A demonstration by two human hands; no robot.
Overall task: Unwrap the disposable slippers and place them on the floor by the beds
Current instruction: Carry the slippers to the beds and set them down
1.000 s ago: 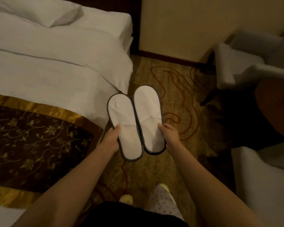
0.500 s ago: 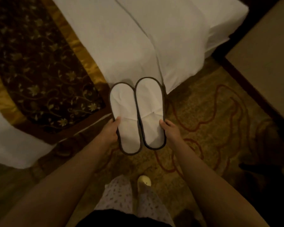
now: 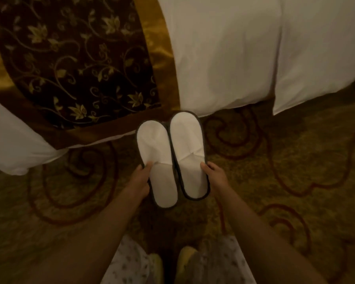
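Two white disposable slippers with dark trim are held side by side, toes toward the bed. My left hand (image 3: 140, 180) grips the left slipper (image 3: 155, 144) at its outer edge, thumb on top. My right hand (image 3: 214, 177) holds the right slipper (image 3: 186, 138) the same way on its outer edge. Both slippers hover above the patterned carpet (image 3: 285, 171), just in front of the bed's side (image 3: 223, 68). No wrapper is visible on them.
The bed has white sheets and a brown floral runner with gold border (image 3: 74, 64) hanging over its side. My feet in pale slippers (image 3: 184, 257) and patterned trousers stand at the bottom. Open carpet lies left and right of my arms.
The view has turned further to face the bed side squarely and dropped closer to the floor. The slippers stay in both hands, now lower and nearer the bed's edge.
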